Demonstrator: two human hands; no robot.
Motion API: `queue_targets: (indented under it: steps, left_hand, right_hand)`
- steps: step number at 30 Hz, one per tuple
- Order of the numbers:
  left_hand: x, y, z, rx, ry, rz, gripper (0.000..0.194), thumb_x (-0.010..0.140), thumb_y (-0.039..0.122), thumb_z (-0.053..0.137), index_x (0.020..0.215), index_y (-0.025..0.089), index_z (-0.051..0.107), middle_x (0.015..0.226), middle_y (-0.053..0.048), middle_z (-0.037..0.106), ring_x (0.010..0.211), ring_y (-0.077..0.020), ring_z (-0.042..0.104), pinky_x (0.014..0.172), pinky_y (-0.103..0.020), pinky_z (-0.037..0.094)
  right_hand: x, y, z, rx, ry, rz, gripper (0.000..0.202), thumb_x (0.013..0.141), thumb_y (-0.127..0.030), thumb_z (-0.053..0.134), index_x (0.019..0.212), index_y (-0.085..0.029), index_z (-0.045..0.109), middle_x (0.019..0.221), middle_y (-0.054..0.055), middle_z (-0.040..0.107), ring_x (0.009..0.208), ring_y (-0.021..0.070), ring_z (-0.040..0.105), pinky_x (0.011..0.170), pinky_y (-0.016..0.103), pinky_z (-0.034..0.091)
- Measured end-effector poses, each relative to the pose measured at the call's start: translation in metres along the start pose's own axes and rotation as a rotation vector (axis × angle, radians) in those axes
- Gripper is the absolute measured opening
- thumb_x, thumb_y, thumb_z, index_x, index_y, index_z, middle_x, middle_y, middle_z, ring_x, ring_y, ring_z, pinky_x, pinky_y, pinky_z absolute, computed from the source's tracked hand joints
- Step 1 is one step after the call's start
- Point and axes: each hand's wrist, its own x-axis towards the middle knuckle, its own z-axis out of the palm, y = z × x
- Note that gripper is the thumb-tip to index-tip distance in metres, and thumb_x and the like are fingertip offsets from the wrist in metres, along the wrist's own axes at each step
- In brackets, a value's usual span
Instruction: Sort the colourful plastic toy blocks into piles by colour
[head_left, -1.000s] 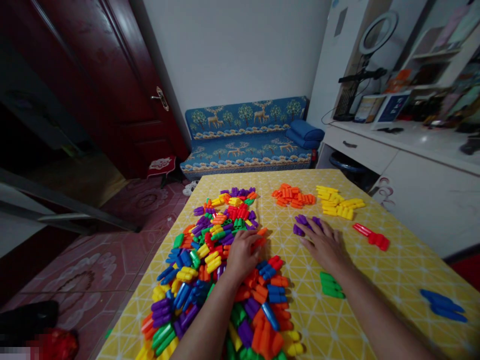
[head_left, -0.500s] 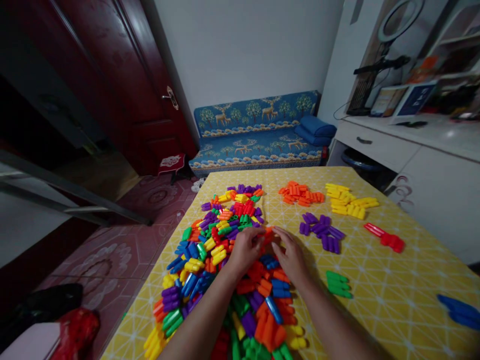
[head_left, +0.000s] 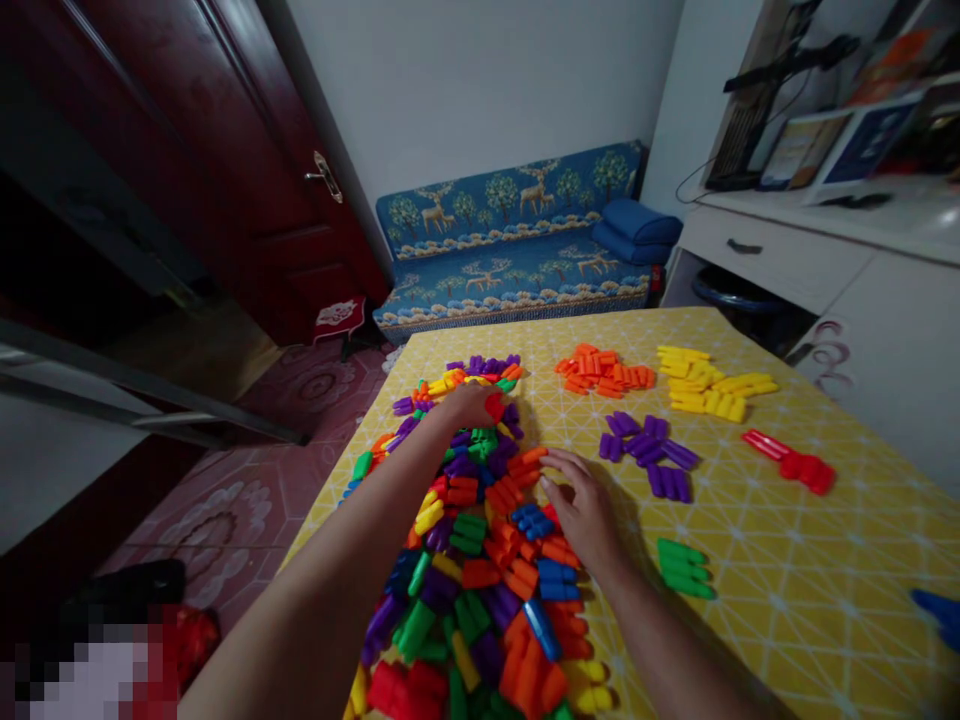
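Observation:
My left hand (head_left: 474,405) reaches over the far part of a mixed heap of coloured plastic pieces (head_left: 469,535), its fingers closed on a red piece (head_left: 495,406). At the heap's right edge, my right hand (head_left: 574,495) has its thumb and fingertips around the end of an orange piece (head_left: 528,464). To the right lie separate groups: orange pieces (head_left: 600,370), yellow pieces (head_left: 709,385), purple pieces (head_left: 649,450), red pieces (head_left: 795,465) and a green piece (head_left: 684,568).
A blue piece (head_left: 937,610) lies at the far right of the yellow-covered table (head_left: 810,590). Beyond stands a blue patterned sofa (head_left: 510,250). A white cabinet (head_left: 847,270) is on the right, and a dark red door (head_left: 247,160) on the left.
My left hand has moved forward and left, away from my right hand, over the far part of the heap. My right hand has barely moved. The view has shifted slightly.

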Motion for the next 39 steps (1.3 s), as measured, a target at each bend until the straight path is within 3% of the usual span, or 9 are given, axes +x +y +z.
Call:
queue_targets:
  steps: [4, 10, 14, 19, 22, 26, 30, 35, 39]
  left_hand:
    - [0.019, -0.01, -0.002, 0.01, -0.08, -0.016, 0.064, 0.059, 0.02, 0.076, 0.121, 0.026, 0.065, 0.124, -0.008, 0.065, 0.104, -0.0285, 0.065, 0.088, -0.034, 0.052]
    - [0.023, -0.019, 0.001, -0.023, -0.126, -0.003, 0.061, 0.059, 0.018, 0.07, 0.119, 0.032, 0.067, 0.107, 0.002, 0.071, 0.078, -0.0165, 0.066, 0.069, -0.021, 0.052]
    - [0.02, -0.018, 0.012, -0.038, -0.049, 0.016, 0.056, 0.06, 0.018, 0.069, 0.116, 0.029, 0.069, 0.105, 0.0, 0.071, 0.085, -0.0192, 0.066, 0.074, -0.023, 0.052]
    - [0.012, -0.014, 0.029, -0.053, 0.135, 0.016, 0.046, 0.071, 0.02, 0.062, 0.117, 0.022, 0.066, 0.106, -0.008, 0.068, 0.088, -0.0233, 0.065, 0.079, -0.031, 0.052]
    - [0.004, -0.012, 0.028, -0.072, 0.199, 0.037, 0.046, 0.069, 0.017, 0.063, 0.115, 0.02, 0.067, 0.105, -0.008, 0.066, 0.092, -0.0235, 0.064, 0.083, -0.031, 0.051]
    - [-0.021, -0.004, 0.013, -0.132, 0.276, 0.045, 0.047, 0.066, 0.014, 0.064, 0.113, 0.017, 0.067, 0.104, -0.009, 0.064, 0.091, -0.0223, 0.063, 0.082, -0.03, 0.052]
    - [-0.068, 0.012, 0.005, -0.313, 0.307, 0.105, 0.051, 0.064, 0.01, 0.062, 0.114, 0.019, 0.067, 0.098, -0.007, 0.065, 0.083, -0.02, 0.063, 0.077, -0.03, 0.053]
    - [-0.123, 0.032, 0.027, -0.415, 0.228, 0.194, 0.075, 0.065, -0.002, 0.048, 0.131, 0.031, 0.058, 0.117, -0.004, 0.065, 0.105, -0.0206, 0.063, 0.092, -0.031, 0.05]
    - [-0.141, 0.04, 0.051, -0.451, 0.383, 0.1, 0.071, 0.072, -0.003, 0.044, 0.136, 0.026, 0.054, 0.119, -0.007, 0.065, 0.106, -0.0223, 0.062, 0.093, -0.035, 0.05]
  right_hand:
    - [-0.001, -0.001, 0.0, 0.009, -0.004, 0.006, 0.023, 0.087, -0.024, 0.053, 0.105, -0.021, 0.066, 0.119, 0.01, 0.065, 0.115, 0.0232, 0.058, 0.102, 0.045, 0.046]
    - [-0.001, -0.004, -0.001, 0.019, -0.007, 0.005, 0.023, 0.087, -0.022, 0.052, 0.105, -0.022, 0.067, 0.118, 0.01, 0.065, 0.114, 0.0229, 0.058, 0.102, 0.044, 0.046]
    - [-0.001, -0.004, -0.001, 0.009, -0.006, 0.009, 0.022, 0.086, -0.021, 0.053, 0.103, -0.023, 0.067, 0.118, 0.009, 0.065, 0.114, 0.0231, 0.058, 0.102, 0.043, 0.047]
    - [-0.001, -0.002, -0.001, -0.003, -0.022, 0.005, 0.022, 0.087, -0.022, 0.052, 0.102, -0.022, 0.067, 0.118, 0.01, 0.065, 0.113, 0.0234, 0.059, 0.101, 0.043, 0.047]
    - [0.0, -0.003, -0.001, 0.0, -0.021, 0.005, 0.022, 0.087, -0.022, 0.051, 0.102, -0.021, 0.067, 0.117, 0.009, 0.065, 0.113, 0.0228, 0.059, 0.101, 0.042, 0.047]
    - [0.0, -0.002, -0.001, -0.004, -0.035, 0.01, 0.021, 0.088, -0.022, 0.051, 0.102, -0.021, 0.067, 0.117, 0.009, 0.065, 0.113, 0.0226, 0.059, 0.101, 0.042, 0.047]
    - [-0.001, 0.0, -0.001, -0.009, -0.025, 0.004, 0.022, 0.088, -0.025, 0.053, 0.105, -0.021, 0.066, 0.118, 0.01, 0.065, 0.114, 0.0235, 0.058, 0.101, 0.044, 0.047]
    - [-0.001, -0.003, -0.003, -0.032, -0.017, -0.053, 0.034, 0.087, -0.026, 0.056, 0.119, -0.02, 0.06, 0.122, 0.011, 0.064, 0.116, 0.0245, 0.058, 0.101, 0.045, 0.048]
    - [-0.001, -0.008, -0.007, -0.094, -0.065, -0.175, 0.048, 0.085, -0.021, 0.054, 0.133, -0.022, 0.053, 0.134, 0.01, 0.057, 0.126, 0.025, 0.051, 0.107, 0.047, 0.043]
